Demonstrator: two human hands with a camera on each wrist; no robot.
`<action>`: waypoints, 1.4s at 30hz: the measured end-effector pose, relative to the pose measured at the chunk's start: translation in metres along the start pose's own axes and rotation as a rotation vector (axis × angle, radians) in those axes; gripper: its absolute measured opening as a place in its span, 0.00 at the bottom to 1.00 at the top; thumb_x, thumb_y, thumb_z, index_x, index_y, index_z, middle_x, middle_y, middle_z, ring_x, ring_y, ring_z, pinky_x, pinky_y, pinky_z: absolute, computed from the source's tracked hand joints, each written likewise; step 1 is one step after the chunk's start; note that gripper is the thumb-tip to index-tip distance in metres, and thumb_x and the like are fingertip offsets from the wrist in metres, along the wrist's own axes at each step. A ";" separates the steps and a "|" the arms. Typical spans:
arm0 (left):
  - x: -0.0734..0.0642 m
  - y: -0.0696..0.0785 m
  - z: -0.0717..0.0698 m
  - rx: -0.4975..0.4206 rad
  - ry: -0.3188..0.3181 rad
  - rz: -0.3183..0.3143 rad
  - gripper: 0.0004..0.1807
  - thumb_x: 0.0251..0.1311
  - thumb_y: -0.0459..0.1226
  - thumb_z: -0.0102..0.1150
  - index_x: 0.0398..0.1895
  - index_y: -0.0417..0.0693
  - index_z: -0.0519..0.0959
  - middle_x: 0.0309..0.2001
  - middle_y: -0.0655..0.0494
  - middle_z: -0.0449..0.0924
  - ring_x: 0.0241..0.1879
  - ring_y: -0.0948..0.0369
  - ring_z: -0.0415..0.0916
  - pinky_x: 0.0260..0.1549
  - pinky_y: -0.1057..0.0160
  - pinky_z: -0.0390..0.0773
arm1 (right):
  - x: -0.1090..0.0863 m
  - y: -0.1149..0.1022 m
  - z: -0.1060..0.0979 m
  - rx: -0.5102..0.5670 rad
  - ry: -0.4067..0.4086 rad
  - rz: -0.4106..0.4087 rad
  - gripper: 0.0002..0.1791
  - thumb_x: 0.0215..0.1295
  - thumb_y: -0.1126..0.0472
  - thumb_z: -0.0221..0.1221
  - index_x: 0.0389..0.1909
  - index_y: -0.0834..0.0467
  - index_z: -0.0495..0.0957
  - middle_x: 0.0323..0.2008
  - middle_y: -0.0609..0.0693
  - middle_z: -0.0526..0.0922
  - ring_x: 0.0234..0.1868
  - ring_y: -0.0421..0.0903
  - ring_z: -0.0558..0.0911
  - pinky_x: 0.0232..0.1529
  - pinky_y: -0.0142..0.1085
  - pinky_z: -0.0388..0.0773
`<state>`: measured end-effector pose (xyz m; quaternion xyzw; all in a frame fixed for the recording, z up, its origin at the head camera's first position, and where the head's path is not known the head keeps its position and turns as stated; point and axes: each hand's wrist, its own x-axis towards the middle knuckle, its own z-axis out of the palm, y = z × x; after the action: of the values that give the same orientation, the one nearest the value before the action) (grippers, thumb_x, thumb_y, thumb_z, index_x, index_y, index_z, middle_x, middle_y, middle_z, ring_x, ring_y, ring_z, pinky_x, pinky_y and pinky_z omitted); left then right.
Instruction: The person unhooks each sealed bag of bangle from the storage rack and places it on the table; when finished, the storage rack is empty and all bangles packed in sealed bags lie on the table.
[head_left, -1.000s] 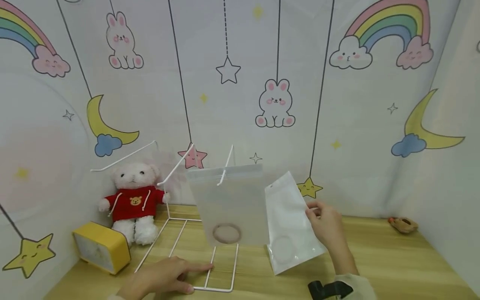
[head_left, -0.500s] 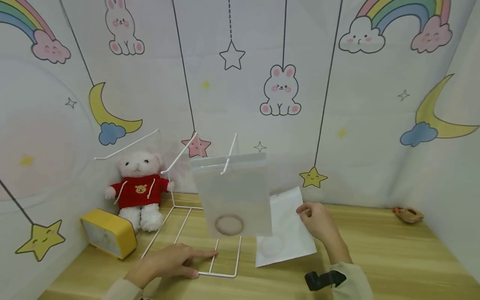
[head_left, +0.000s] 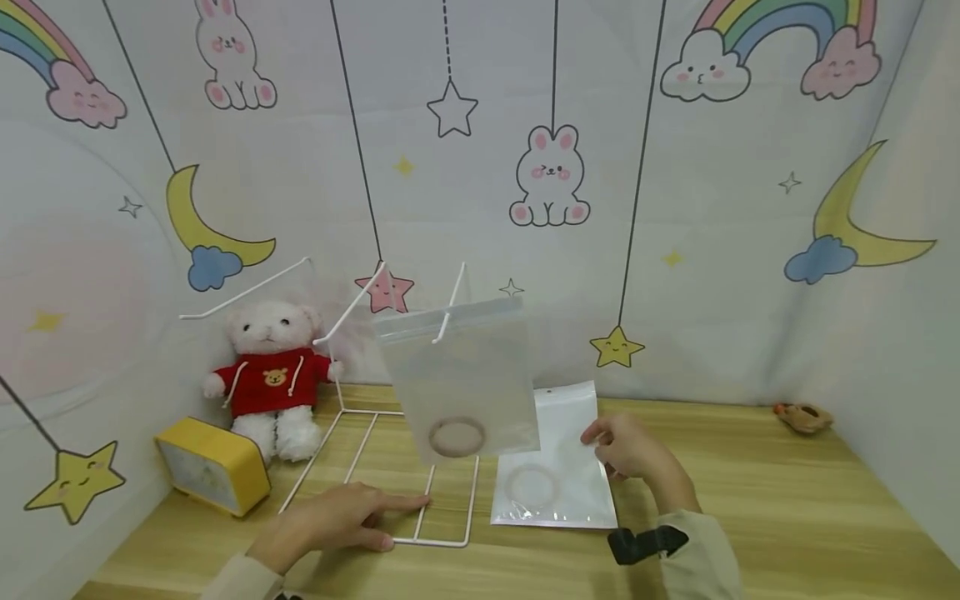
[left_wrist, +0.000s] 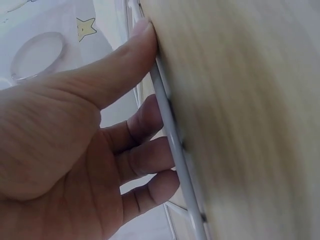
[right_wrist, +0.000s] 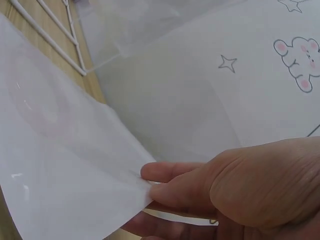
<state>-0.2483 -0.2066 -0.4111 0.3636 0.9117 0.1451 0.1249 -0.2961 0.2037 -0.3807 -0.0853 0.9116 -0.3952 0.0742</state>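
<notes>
My right hand (head_left: pixel 637 458) pinches the right edge of a white zip bag (head_left: pixel 577 496); the right wrist view shows thumb and finger on the bag's edge (right_wrist: pixel 85 170). A pale ring shape (head_left: pixel 510 487) shows through the bag's lower part. My left hand (head_left: pixel 341 521) rests on the base of a white wire rack (head_left: pixel 442 544), index finger stretched to a crossbar. In the left wrist view its thumb lies against a bar (left_wrist: pixel 175 140). Another translucent bag (head_left: pixel 465 375), with a brownish ring low inside, hangs from the rack's right hook (head_left: pixel 450 304) and overlaps the white bag.
Two more hooks (head_left: pixel 348 304) of the rack reach forward on the left. A plush bear (head_left: pixel 273 367) in a red hoodie and a yellow clock (head_left: pixel 217 462) stand at left. A small wooden item (head_left: pixel 802 417) lies far right. A cartoon-printed backdrop (head_left: pixel 480 50) encloses the wooden table (head_left: pixel 735 492).
My right hand has lowered the white bag and moved it left, from a tilted position to nearly straight, beside the rack. My left hand stays on the rack's base. The head view has shifted slightly.
</notes>
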 end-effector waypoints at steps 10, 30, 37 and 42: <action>0.002 0.004 -0.006 0.037 0.009 -0.019 0.34 0.62 0.47 0.65 0.72 0.67 0.69 0.23 0.70 0.64 0.27 0.70 0.62 0.36 0.63 0.70 | 0.001 -0.001 -0.001 0.014 -0.069 0.020 0.19 0.58 0.79 0.50 0.47 0.65 0.79 0.32 0.55 0.77 0.22 0.46 0.74 0.22 0.32 0.70; 0.000 0.004 -0.005 0.074 0.004 -0.045 0.34 0.60 0.47 0.66 0.72 0.69 0.70 0.42 0.59 0.83 0.37 0.68 0.71 0.45 0.56 0.77 | -0.002 0.003 -0.015 0.075 -0.145 -0.013 0.19 0.62 0.78 0.48 0.53 0.71 0.76 0.44 0.58 0.80 0.29 0.48 0.80 0.28 0.39 0.78; -0.002 0.007 -0.003 0.043 -0.007 -0.045 0.34 0.61 0.45 0.66 0.72 0.66 0.70 0.24 0.67 0.65 0.30 0.68 0.65 0.42 0.59 0.74 | -0.003 0.006 -0.009 0.057 -0.145 0.033 0.19 0.63 0.79 0.49 0.53 0.69 0.77 0.45 0.56 0.81 0.29 0.48 0.79 0.28 0.38 0.76; -0.002 0.008 -0.002 0.045 0.000 -0.044 0.34 0.61 0.46 0.66 0.72 0.67 0.70 0.23 0.69 0.62 0.29 0.68 0.63 0.39 0.61 0.73 | -0.003 0.005 -0.007 0.035 -0.146 0.059 0.22 0.60 0.80 0.49 0.54 0.68 0.78 0.47 0.57 0.80 0.29 0.48 0.78 0.28 0.37 0.75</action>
<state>-0.2429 -0.2030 -0.4063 0.3464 0.9224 0.1217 0.1199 -0.2948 0.2128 -0.3797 -0.0857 0.8989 -0.4014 0.1534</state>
